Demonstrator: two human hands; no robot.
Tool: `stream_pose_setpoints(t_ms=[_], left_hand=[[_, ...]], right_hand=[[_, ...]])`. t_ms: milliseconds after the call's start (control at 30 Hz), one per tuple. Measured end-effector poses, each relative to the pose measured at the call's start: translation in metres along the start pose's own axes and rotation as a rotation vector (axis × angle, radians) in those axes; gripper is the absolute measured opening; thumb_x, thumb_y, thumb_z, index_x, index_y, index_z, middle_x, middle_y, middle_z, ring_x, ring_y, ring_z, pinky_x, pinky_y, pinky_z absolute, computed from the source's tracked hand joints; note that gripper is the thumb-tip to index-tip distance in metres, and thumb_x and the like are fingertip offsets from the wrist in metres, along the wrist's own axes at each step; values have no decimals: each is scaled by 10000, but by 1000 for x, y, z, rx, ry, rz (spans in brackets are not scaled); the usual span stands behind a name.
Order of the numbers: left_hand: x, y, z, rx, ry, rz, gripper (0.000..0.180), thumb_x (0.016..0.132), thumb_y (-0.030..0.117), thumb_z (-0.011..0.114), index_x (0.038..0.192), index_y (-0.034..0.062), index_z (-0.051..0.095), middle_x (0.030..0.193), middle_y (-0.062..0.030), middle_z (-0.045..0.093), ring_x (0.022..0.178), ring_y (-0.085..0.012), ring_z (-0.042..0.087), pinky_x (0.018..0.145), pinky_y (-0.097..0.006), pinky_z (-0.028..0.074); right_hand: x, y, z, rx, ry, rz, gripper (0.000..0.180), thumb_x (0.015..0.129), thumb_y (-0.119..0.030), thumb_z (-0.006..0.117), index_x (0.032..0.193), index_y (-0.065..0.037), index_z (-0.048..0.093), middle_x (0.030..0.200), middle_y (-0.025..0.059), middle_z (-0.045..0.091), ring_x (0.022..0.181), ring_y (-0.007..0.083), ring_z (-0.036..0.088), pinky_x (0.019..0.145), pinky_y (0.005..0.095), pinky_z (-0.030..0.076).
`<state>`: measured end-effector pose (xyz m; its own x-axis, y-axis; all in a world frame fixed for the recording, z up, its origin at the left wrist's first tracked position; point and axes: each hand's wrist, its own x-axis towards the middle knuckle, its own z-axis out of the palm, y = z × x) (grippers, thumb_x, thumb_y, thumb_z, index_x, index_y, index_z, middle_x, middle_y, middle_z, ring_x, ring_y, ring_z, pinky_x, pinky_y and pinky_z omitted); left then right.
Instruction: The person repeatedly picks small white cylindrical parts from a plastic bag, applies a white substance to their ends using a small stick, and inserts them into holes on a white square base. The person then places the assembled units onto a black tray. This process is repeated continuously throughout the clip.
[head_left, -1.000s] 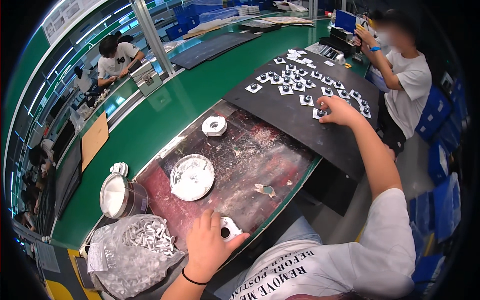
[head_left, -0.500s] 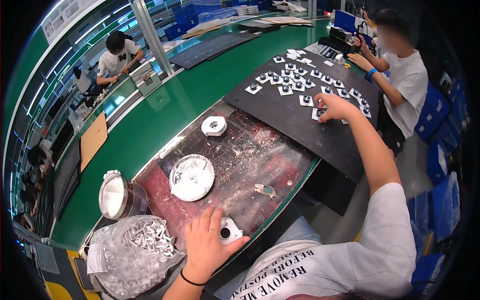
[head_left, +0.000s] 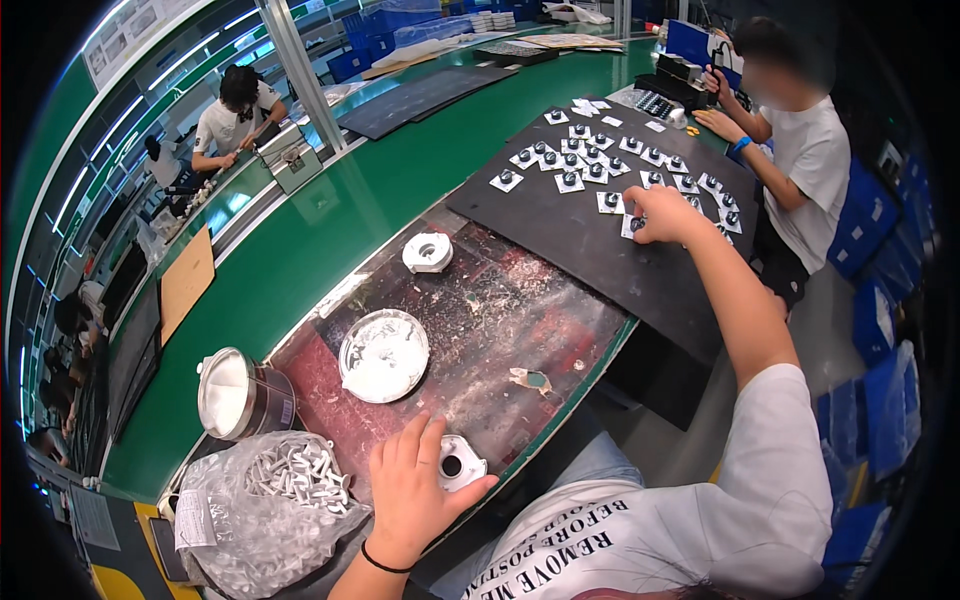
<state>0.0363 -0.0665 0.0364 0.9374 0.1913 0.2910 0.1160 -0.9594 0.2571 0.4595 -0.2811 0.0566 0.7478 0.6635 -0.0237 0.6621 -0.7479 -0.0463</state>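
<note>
My left hand [head_left: 412,490] rests at the near edge of the worn board, fingers stretched and thumb apart. Between its thumb and forefinger sits a white square-based part [head_left: 460,463] with a dark round hole; whether they touch it I cannot tell. My right hand [head_left: 660,215] reaches over the black mat [head_left: 560,235], its thumb and fingers closed around a black round part [head_left: 637,226] on a white square piece. Rows of similar black parts on white squares [head_left: 570,180] lie beyond it. The fingers partly cover the gripped one.
A white-powdered round lid [head_left: 384,356], a white ring-shaped part [head_left: 428,253] and an open tin of white paste [head_left: 240,393] stand near the board. A plastic bag of white screw-like pieces [head_left: 270,510] lies at lower left. A co-worker [head_left: 790,150] sits at right, another [head_left: 235,115] farther left.
My right hand's fingers have come down and closed in on the black part at the mat's near edge. My left hand has hardly moved.
</note>
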Motion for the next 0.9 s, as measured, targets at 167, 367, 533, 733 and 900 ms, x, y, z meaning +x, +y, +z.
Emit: stream_pose_setpoints(t_ms=[167, 367, 533, 733, 900], left_hand=[[1, 1, 0, -13, -15, -3, 801, 606, 474, 785, 1202, 12, 514, 1239, -161, 506, 1063, -338, 491, 905, -434, 356], [1, 0, 0, -22, -14, 1, 791, 602, 452, 790, 1202, 16, 517, 1240, -168, 505, 1070, -346, 487, 921, -440, 352], [0, -1, 2, -29, -12, 4, 765, 608, 424, 788, 1199, 18, 522, 1250, -177, 501, 1093, -354, 480, 938, -445, 344], [1, -1, 2, -18, 10, 22, 691, 668, 441, 743, 1168, 19, 523, 1212, -174, 526, 1084, -317, 504, 948, -461, 341], [0, -6, 0, -112, 108, 98, 692, 658, 307, 773, 1222, 24, 489, 1247, -182, 503, 1082, -360, 488, 925, -470, 360]], right_hand=[[-4, 2, -3, 65, 38, -5, 604, 624, -206, 721, 1191, -126, 529, 987, 54, 640, 989, 242, 575, 870, 355, 443], [-5, 3, -3, 219, 35, 19, 594, 639, -168, 716, 1195, -96, 522, 1026, 96, 602, 974, 264, 580, 837, 352, 470], [-5, 8, 3, 267, 65, -16, 584, 656, -159, 715, 1202, -92, 520, 1047, 106, 580, 963, 260, 582, 828, 347, 475], [-7, 3, 1, 573, 62, -84, 585, 673, -184, 741, 1203, -89, 511, 1003, 87, 573, 920, 212, 568, 820, 322, 469], [-32, -77, -11, 988, -90, -375, 574, 704, -140, 760, 1214, -91, 502, 1032, 53, 571, 933, 143, 540, 834, 283, 436]])
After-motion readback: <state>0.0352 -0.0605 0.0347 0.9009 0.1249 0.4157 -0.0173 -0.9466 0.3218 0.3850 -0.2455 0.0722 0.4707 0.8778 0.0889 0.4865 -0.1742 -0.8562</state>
